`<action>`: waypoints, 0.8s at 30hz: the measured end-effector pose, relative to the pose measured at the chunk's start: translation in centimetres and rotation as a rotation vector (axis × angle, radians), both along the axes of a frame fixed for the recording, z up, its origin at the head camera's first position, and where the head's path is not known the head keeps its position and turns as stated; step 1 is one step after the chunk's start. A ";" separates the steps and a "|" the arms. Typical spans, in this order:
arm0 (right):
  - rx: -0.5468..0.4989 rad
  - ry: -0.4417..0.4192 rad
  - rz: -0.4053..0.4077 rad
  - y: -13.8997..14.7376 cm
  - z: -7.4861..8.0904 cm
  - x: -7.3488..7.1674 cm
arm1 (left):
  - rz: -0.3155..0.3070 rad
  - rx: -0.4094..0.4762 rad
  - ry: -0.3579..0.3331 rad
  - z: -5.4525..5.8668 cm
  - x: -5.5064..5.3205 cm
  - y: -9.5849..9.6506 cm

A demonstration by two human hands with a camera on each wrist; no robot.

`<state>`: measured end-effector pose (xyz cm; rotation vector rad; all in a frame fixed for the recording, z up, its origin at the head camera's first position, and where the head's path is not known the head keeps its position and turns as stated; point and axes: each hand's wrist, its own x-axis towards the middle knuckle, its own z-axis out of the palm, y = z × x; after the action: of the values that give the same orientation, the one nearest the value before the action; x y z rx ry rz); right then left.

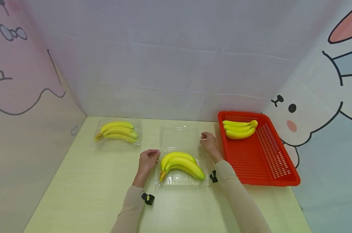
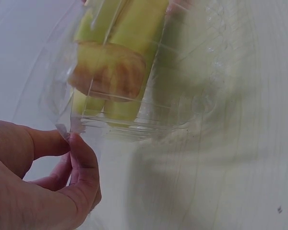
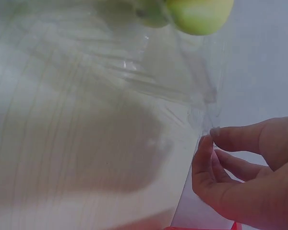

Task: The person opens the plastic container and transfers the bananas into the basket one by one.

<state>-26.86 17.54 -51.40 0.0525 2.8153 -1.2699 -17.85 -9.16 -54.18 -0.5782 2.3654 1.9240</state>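
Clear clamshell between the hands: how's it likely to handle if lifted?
The clear clamshell probably flexes: its see-through walls look thin. It may sag toward its near side, since the bananas lie there, not on the far panel. Its glossy highlights suggest a somewhat slippery surface.

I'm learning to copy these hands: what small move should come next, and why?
Probably fold the clear lid forward over the middle bananas: it is open on their far side, and the left hand and right hand each pinch an edge of the clear plastic container.
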 end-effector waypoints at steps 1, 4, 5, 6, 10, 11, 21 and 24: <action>0.003 0.000 0.005 0.0 0.0 0.0 | 0.000 0.000 0.000 0.0 0.0 0.0; 0.013 0.004 0.033 0.2 -0.3 0.0 | 0.002 -0.004 0.000 0.0 0.0 0.0; 0.019 0.008 0.042 0.2 -0.4 0.0 | 0.002 -0.005 -0.001 0.0 0.0 0.0; 0.023 0.012 0.050 0.3 -0.5 -0.1 | 0.004 -0.005 -0.002 0.0 0.0 0.0; 0.047 0.022 0.056 0.4 -0.6 -0.1 | 0.001 -0.005 0.001 0.0 0.1 0.1; 0.051 0.020 0.054 0.4 -0.6 0.0 | 0.001 -0.001 0.004 0.0 0.1 0.1; 0.092 -0.004 0.055 -0.2 0.4 0.6 | 0.002 -0.006 0.002 0.0 0.0 0.1; 0.101 0.014 0.064 -0.3 0.5 0.8 | 0.000 -0.013 -0.008 0.0 0.0 0.1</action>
<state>-26.10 17.29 -50.89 -0.0425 2.8660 -1.1188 -17.83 -9.02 -54.18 -0.5860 2.3748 1.9047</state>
